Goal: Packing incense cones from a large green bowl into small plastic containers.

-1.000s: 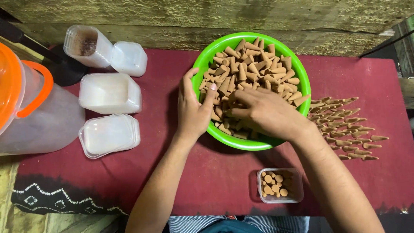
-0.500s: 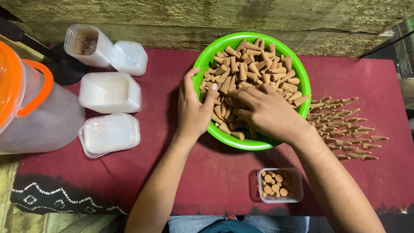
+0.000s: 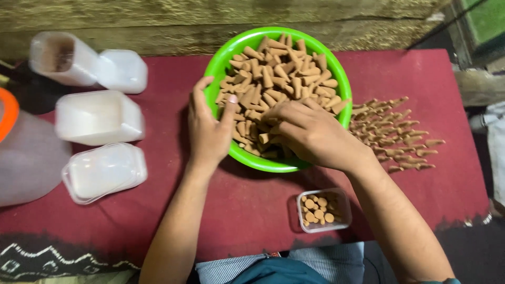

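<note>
A green bowl (image 3: 227, 52) full of brown incense cones (image 3: 284, 73) sits on the red cloth. My left hand (image 3: 208, 131) rests on the bowl's near left rim, its fingers apart and touching the cones. My right hand (image 3: 310, 131) reaches into the near side of the bowl, fingers curled over a few cones. A small clear box (image 3: 322, 210) partly filled with upright cones stands near my right forearm.
Several cones lie in rows (image 3: 400, 134) on the cloth right of the bowl. At the left are white plastic boxes (image 3: 100, 115), a lid (image 3: 105, 171), an open box (image 3: 58, 58) and a large clear jar (image 3: 26, 152) with an orange lid. A wooden wall runs behind.
Both hands stay at the bowl; my right hand's fingers have shifted slightly among the cones. The camera view has shifted a little.
</note>
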